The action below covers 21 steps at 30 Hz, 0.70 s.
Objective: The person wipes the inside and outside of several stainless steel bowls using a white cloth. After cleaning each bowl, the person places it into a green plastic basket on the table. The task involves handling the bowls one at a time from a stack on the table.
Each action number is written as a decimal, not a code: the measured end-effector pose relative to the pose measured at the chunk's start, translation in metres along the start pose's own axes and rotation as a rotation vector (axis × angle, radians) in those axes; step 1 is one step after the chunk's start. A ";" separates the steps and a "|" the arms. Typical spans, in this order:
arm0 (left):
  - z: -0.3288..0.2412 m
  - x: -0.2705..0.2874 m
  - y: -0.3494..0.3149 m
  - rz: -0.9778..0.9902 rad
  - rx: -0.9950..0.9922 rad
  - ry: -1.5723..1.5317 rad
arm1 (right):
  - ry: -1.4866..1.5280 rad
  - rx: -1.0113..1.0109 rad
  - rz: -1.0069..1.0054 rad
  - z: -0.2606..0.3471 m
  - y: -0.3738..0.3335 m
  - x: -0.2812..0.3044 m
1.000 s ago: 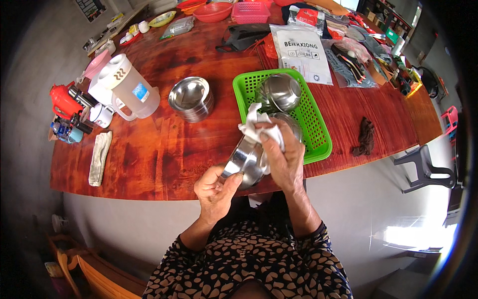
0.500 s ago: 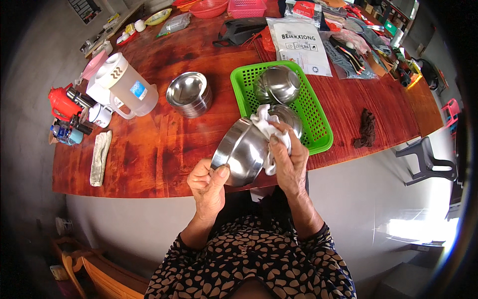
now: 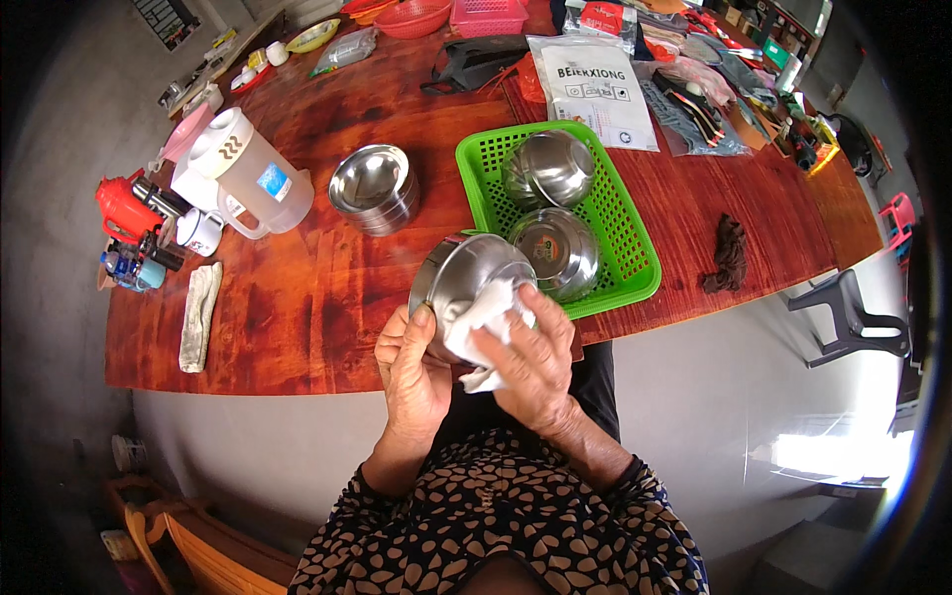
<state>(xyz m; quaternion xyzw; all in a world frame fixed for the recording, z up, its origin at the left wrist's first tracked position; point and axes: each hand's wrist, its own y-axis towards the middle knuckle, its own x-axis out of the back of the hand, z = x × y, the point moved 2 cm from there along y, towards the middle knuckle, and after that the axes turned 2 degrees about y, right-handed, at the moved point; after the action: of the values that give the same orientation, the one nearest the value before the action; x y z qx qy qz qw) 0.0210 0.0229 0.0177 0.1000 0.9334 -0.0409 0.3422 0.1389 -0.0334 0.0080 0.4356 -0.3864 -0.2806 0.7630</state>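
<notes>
head view: the left hand point(image 3: 415, 369) is clamped on the rim of a steel bowl point(image 3: 466, 280), held at the near edge of the red wooden table point(image 3: 297, 327). the right hand point(image 3: 528, 365) presses a white cloth point(image 3: 483, 319) flat against the bowl, fingers closed over it. just beyond, a green basket point(image 3: 635, 266) holds two more steel bowls point(image 3: 551, 169). a clear flat package with a white printed label point(image 3: 593, 91) lies behind the basket. a white jug point(image 3: 248, 177) with a small blue label stands at left.
</notes>
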 end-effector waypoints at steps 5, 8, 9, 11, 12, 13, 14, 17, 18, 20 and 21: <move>-0.003 0.007 -0.005 0.114 -0.042 -0.020 | 0.339 -0.513 -0.010 -0.023 0.027 0.014; -0.007 0.007 -0.002 0.061 -0.022 -0.056 | 0.421 -0.620 0.015 -0.021 0.026 0.013; -0.006 0.009 -0.002 0.034 -0.012 -0.097 | 0.419 -0.615 0.003 -0.018 0.024 0.013; -0.007 0.012 0.000 -0.001 0.018 -0.112 | 0.403 -0.475 -0.014 -0.008 0.014 0.009; -0.007 0.012 0.000 -0.012 0.035 -0.122 | 0.247 -0.314 0.050 -0.004 0.014 0.010; -0.007 0.012 0.000 -0.022 0.051 -0.132 | 0.239 -0.230 0.027 0.003 0.011 0.009; -0.007 0.011 0.000 -0.031 0.068 -0.143 | 0.229 -0.147 0.003 0.009 0.008 0.007; -0.009 0.012 -0.002 -0.034 0.081 -0.161 | 0.131 -0.040 0.028 0.006 0.013 0.010; -0.009 0.014 -0.003 -0.027 0.071 -0.162 | 0.069 -0.002 0.035 0.004 0.018 0.013; -0.014 0.010 -0.006 0.015 0.008 -0.136 | 0.077 -0.213 0.027 -0.008 0.022 0.018; -0.017 0.008 -0.007 0.029 0.004 -0.143 | 0.125 -0.308 0.037 -0.010 0.023 0.019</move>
<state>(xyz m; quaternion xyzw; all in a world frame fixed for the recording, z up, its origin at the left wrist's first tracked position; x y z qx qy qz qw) 0.0030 0.0199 0.0251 0.1108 0.9049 -0.0449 0.4085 0.1599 -0.0326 0.0315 0.3227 -0.2987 -0.2949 0.8483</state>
